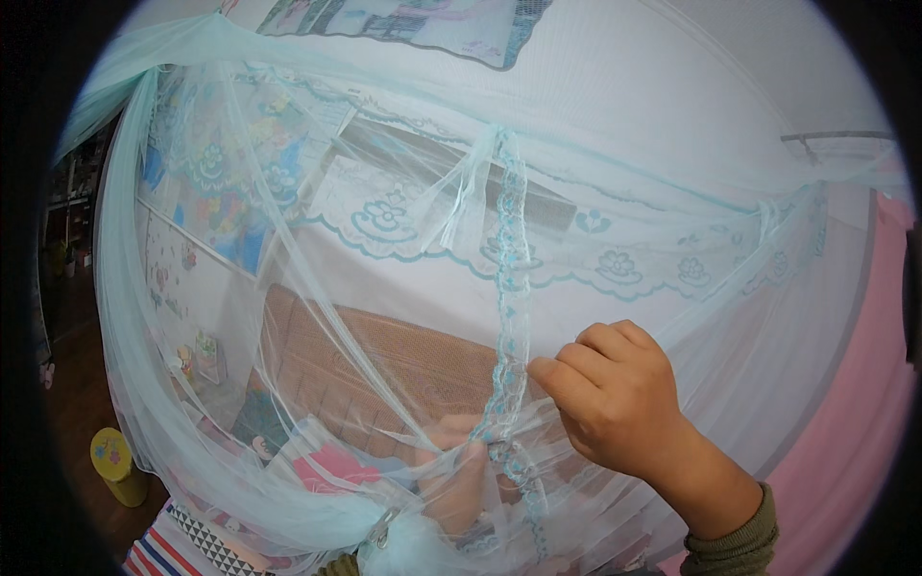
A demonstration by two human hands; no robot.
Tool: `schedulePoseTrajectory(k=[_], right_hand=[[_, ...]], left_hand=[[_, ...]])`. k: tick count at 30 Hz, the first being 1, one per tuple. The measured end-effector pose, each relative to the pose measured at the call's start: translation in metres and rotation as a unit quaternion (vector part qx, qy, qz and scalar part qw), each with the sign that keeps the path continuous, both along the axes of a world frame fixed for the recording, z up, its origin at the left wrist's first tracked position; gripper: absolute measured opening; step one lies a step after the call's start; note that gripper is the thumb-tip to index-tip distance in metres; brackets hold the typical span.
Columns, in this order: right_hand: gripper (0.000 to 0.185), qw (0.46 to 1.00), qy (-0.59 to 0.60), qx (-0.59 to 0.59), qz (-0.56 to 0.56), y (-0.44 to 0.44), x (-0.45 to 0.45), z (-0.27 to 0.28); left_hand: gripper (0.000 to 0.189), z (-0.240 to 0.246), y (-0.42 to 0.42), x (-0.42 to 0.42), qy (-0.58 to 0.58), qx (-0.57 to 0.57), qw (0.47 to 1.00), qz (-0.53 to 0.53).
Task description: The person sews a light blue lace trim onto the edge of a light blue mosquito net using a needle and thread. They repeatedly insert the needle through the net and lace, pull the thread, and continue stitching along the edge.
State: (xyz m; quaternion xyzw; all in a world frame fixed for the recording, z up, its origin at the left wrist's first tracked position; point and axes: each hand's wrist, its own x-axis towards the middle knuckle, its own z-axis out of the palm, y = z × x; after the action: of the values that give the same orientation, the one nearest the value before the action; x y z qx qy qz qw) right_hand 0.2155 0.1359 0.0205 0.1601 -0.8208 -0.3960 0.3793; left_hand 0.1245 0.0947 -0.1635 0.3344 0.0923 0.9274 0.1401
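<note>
A pale turquoise mosquito net (130,288) with a flowered lace valance (389,219) hangs before me. Down its middle runs a lace trim (513,288). Behind the sheer mesh, low at the centre, my left hand (457,468) pinches gathered netting beside the trim. My right hand (612,396) is on the near side, fingers curled, its thumb and forefinger close to the trim's right edge; whether they pinch any mesh is hidden. A metal clip (383,527) sits on the bunched net at the bottom, left of my left hand.
Behind the net are a brown woven headboard or mat (389,360) and a colourful wall poster (216,209). A yellow stool (115,468) stands on the floor at the lower left, near striped fabric (162,551). Pink cloth (850,403) hangs at the right. A picture (432,21) is above.
</note>
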Motion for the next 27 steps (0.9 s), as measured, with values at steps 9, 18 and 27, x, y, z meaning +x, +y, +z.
schedulePoseTrajectory(k=[9,18,27], right_hand=[[0.014,1.000,-0.001,-0.006,-0.003,-0.001,0.006,-0.003],[0.013,1.000,-0.021,-0.010,-0.018,-0.001,0.000,-0.005],[0.016,0.996,-0.048,-0.072,-0.004,0.005,-0.005,-0.004]], left_hand=[[0.027,-0.005,0.000,-0.005,0.057,-0.016,0.996,0.059],[0.026,-0.010,0.010,-0.005,0.030,0.043,0.998,0.033],[0.035,0.003,-0.003,-0.004,0.035,-0.019,0.996,0.082]])
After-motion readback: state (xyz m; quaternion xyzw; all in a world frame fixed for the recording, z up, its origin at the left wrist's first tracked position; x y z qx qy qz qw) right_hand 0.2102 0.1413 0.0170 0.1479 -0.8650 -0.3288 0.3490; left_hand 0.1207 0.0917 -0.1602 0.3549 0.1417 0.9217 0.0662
